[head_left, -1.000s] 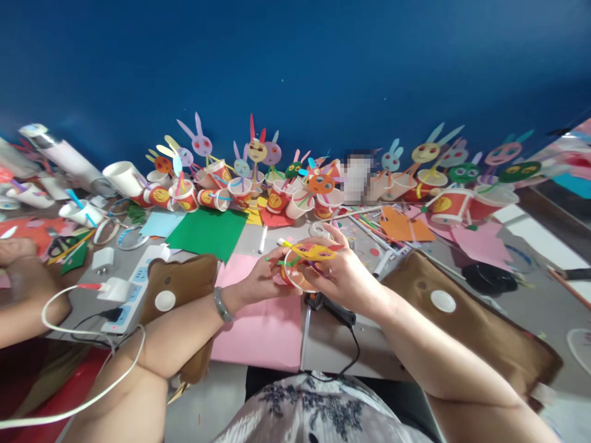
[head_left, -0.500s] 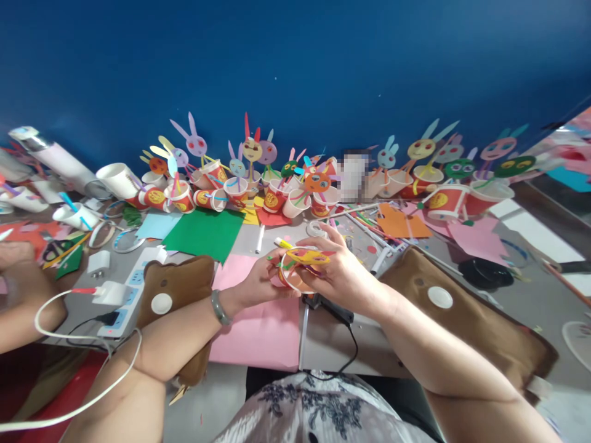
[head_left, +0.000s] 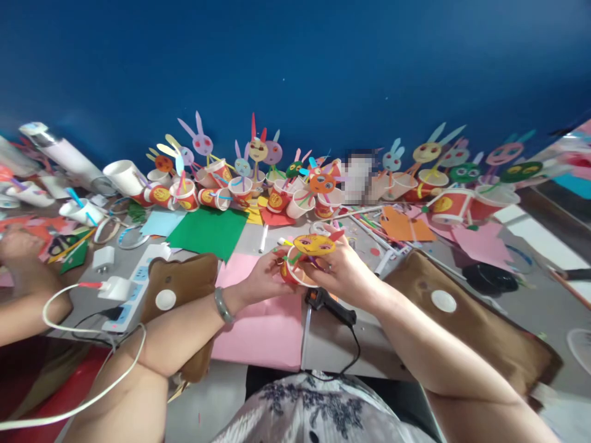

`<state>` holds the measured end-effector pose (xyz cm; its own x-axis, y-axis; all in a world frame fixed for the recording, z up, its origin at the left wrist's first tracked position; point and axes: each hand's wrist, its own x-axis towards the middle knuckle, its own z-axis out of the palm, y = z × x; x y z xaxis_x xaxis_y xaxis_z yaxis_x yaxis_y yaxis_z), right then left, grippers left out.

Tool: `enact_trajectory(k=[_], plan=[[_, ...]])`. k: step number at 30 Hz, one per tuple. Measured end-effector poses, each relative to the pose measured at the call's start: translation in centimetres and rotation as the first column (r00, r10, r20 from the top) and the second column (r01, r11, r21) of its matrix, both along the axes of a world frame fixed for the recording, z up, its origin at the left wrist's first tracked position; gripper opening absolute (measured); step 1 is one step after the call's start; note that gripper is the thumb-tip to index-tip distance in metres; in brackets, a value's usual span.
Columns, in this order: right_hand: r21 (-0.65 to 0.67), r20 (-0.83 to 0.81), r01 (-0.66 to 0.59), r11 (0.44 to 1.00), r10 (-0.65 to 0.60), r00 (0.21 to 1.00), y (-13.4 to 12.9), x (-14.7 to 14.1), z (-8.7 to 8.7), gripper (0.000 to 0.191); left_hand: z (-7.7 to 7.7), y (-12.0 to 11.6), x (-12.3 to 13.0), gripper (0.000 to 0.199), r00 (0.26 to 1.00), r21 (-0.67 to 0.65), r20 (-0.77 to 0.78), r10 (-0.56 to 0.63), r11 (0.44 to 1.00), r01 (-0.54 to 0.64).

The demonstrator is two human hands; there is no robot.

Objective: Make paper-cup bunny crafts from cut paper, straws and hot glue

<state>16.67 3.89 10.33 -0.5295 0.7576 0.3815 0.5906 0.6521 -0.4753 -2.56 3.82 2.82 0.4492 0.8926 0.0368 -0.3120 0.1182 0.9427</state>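
I have the paper cup (head_left: 300, 275) held between both hands, tipped so that its mouth faces me, above the tabletop. My left hand (head_left: 263, 275) grasps its left side, fingertips against the red outer wall; my right hand (head_left: 353, 271) has hold of it from the right, fingers reaching over the mouth. Whether they also pinch the purple strip (head_left: 315, 261) beside them, I cannot tell.

Just above the rim sits the yellow paper face (head_left: 314, 245). A half second ago it lay almost edge-on to me — now it is turned broadside, its drawn features showing and its red ear (head_left: 338, 235) standing out to the right. By my judgement that lets me see how squarely it sits against the cup, which the flatter angle hid. A green strip (head_left: 295, 259) lies across the mouth below it.

More of the black glue gun (head_left: 339, 309) shows now too, lying under my right wrist, touched by neither hand. Left of it, the pink sheet (head_left: 258, 332) spreads beneath my left forearm, with a brown pouch (head_left: 182, 280) beyond. Another brown pouch (head_left: 462, 307) lies by my right arm. Farther back, cups with paper rabbit heads (head_left: 202, 144) line the blue wall (head_left: 295, 74); at far left rests another person's arm (head_left: 37, 301).
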Motion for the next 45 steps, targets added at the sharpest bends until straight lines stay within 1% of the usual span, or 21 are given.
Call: enact_trajectory(k=[3,6,8,10,13,15,17,22,27,31,34,39,45], plan=[[-0.05,0.019,-0.02,0.999,0.021,1.0,0.1,0.1,0.1,0.021,-0.2,0.0,0.0,0.068,1.0,0.034,0.016,-0.012,0.999,0.012],[-0.061,0.0,-0.006,0.998,0.006,1.0,0.1,0.1,0.1,0.02,-0.4,0.1,-0.1,0.068,0.998,0.093,0.055,-0.031,0.995,0.026],[-0.085,-0.018,0.002,0.996,-0.004,1.0,0.2,0.0,0.2,0.019,-0.5,0.1,-0.3,0.067,0.995,0.107,0.089,-0.034,0.994,0.024],[-0.124,-0.041,0.017,0.992,-0.022,0.999,0.1,-0.1,0.3,0.018,-0.5,0.2,-0.4,0.058,0.992,0.08,0.121,-0.025,0.997,0.016],[-0.162,-0.093,0.039,0.986,-0.055,0.994,0.2,-0.4,0.1,0.019,-0.3,0.3,-0.5,0.037,0.989,-0.011,0.149,0.011,1.0,-0.01],[-0.167,-0.123,0.045,0.985,-0.066,0.99,0.3,-0.5,-0.4,0.019,0.0,0.4,-0.4,0.032,0.988,-0.058,0.145,0.043,0.998,-0.035],[-0.172,-0.136,0.059,0.983,-0.083,0.987,0.6,-0.5,-1.0,0.017,0.2,0.5,-0.3,0.031,0.989,-0.065,0.129,0.065,0.996,-0.057],[-0.209,-0.114,0.138,0.968,-0.164,0.98,1.3,-0.6,-2.4,0.017,0.1,0.9,-0.1,0.031,0.986,0.014,0.113,0.119,0.992,-0.122],[-0.222,-0.104,0.155,0.963,-0.181,0.978,1.5,-0.8,-2.7,0.017,-0.2,1.3,-0.3,0.031,0.98,0.132,0.069,0.185,0.972,-0.193],[-0.24,-0.105,0.175,0.955,-0.205,0.973,1.4,-1.0,-2.8,0.018,-0.2,1.5,-0.6,0.031,0.949,0.251,-0.048,0.312,0.923,-0.291],[-0.234,-0.121,0.158,0.959,-0.19,0.974,1.4,-1.0,-2.7,0.016,-0.5,1.5,-0.8,0.03,0.919,0.32,-0.085,0.386,0.884,-0.342],[-0.237,-0.127,0.14,0.961,-0.173,0.977,1.3,-1.1,-2.5,0.017,-0.9,1.3,-0.8,0.025,0.912,0.342,-0.085,0.401,0.872,-0.351],[-0.223,-0.106,0.179,0.958,-0.206,0.973,1.3,-1.3,-2.7,0.018,-0.5,0.9,-0.9,0.024,0.901,0.359,-0.127,0.415,0.866,-0.348]])
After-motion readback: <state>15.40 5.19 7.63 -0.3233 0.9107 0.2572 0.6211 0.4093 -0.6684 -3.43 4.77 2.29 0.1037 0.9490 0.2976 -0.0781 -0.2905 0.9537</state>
